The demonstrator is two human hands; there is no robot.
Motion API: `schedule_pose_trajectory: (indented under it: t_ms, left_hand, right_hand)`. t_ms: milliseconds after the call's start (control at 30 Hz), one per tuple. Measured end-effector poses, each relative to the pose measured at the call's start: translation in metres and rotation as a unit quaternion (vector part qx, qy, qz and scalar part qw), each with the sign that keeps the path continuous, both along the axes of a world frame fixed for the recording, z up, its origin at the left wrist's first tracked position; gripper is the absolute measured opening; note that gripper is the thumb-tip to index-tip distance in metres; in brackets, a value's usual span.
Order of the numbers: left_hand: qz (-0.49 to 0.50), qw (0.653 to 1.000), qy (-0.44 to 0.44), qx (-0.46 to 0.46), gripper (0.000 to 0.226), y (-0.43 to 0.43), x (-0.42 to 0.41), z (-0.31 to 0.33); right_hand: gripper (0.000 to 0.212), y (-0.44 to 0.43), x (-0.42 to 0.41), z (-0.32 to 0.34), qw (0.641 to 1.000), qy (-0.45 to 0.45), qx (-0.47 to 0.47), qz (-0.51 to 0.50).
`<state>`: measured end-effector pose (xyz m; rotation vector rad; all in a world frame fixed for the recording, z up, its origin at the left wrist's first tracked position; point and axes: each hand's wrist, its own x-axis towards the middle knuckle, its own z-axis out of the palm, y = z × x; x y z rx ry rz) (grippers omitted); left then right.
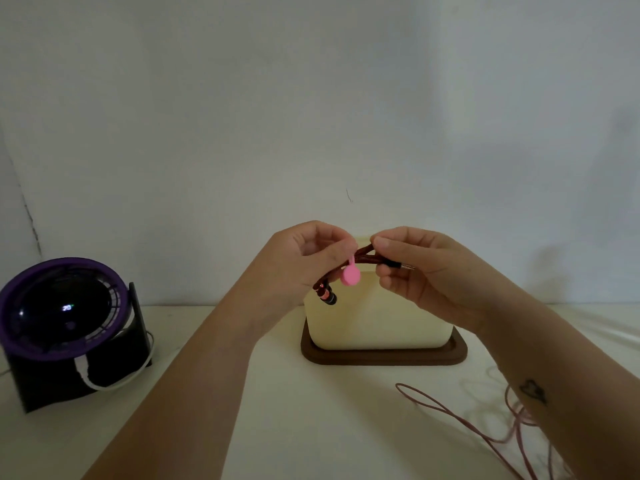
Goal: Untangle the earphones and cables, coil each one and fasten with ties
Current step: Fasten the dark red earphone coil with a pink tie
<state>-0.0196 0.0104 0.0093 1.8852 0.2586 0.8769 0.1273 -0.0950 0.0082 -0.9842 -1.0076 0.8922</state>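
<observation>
Pinching a maroon cable, left hand and right hand blocked the cream box
Pink tie hung between; fan stood at nine o'clock, pink cord at four

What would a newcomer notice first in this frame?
At the centre, raised above the table, the left hand and right hand pinch a folded dark red braided cable, and a round pink tie hangs from it. Behind them stands a cream box. A purple fan sits at far left, and a loose pink cable trails over the table at lower right.
</observation>
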Motion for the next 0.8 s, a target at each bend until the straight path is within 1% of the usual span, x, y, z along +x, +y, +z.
schedule_pose_trajectory:
  t_ms: [67, 100, 133, 200, 267, 367, 400, 433, 500, 533, 567, 633, 667, 733, 800]
  left_hand:
    - [-0.020, 0.999, -0.005, -0.047, 0.017, 0.001, 0.002, -0.001]
    - [-0.032, 0.998, -0.005, -0.061, 0.012, 0.001, 0.003, -0.002]
    - [-0.041, 0.997, -0.001, -0.066, 0.005, 0.000, 0.004, -0.002]
    - [-0.033, 0.998, 0.009, -0.054, 0.010, -0.001, 0.006, -0.004]
    - [-0.013, 0.999, 0.010, -0.045, 0.014, -0.001, 0.009, -0.006]
    - [-0.006, 0.997, -0.022, -0.078, 0.021, 0.003, 0.011, -0.007]
    - [0.013, 0.997, -0.023, -0.073, 0.021, 0.006, 0.011, -0.009]
    - [0.051, 0.998, -0.012, -0.043, 0.020, 0.010, 0.011, -0.012]
    - [0.138, 0.987, 0.052, 0.065, 0.021, 0.016, 0.012, -0.020]
    - [0.162, 0.976, 0.094, 0.113, 0.025, 0.018, 0.011, -0.024]
    - [0.171, 0.965, 0.130, 0.147, 0.028, 0.020, 0.012, -0.029]
    - [0.176, 0.950, 0.172, 0.194, 0.030, 0.021, 0.016, -0.036]
    - [0.181, 0.945, 0.180, 0.207, 0.031, 0.021, 0.018, -0.038]
    - [0.191, 0.940, 0.180, 0.219, 0.032, 0.020, 0.019, -0.039]
    - [0.192, 0.937, 0.180, 0.230, 0.032, 0.020, 0.020, -0.039]
  right_hand:
    - [0.011, -0.001, 0.001, 0.002, 1.000, 0.030, 0.003, 0.000]
    - [0.010, -0.001, 0.001, 0.002, 0.999, 0.044, 0.004, 0.001]
    - [0.008, -0.001, 0.001, 0.002, 0.999, 0.054, 0.004, 0.000]
    - [0.002, 0.001, 0.000, 0.000, 0.998, 0.062, 0.006, -0.006]
    - [0.011, 0.003, 0.000, -0.003, 0.998, 0.051, 0.007, -0.020]
    - [0.014, 0.002, 0.005, -0.002, 0.998, 0.027, 0.018, -0.052]
    - [0.014, 0.001, 0.009, -0.001, 0.997, 0.023, 0.026, -0.072]
    - [0.014, 0.001, 0.014, 0.000, 0.994, 0.016, 0.039, -0.099]
    - [0.010, 0.000, 0.024, 0.000, 0.984, -0.013, 0.068, -0.166]
    - [0.008, 0.001, 0.028, -0.001, 0.974, -0.044, 0.079, -0.210]
    - [0.008, 0.002, 0.031, -0.004, 0.956, -0.095, 0.080, -0.265]
    - [0.011, 0.006, 0.038, -0.011, 0.899, -0.217, 0.060, -0.376]
    - [0.013, 0.009, 0.040, -0.015, 0.874, -0.263, 0.051, -0.405]
    - [0.014, 0.014, 0.041, -0.022, 0.844, -0.331, 0.033, -0.419]
    - [0.016, 0.019, 0.041, -0.030, 0.812, -0.414, 0.011, -0.411]
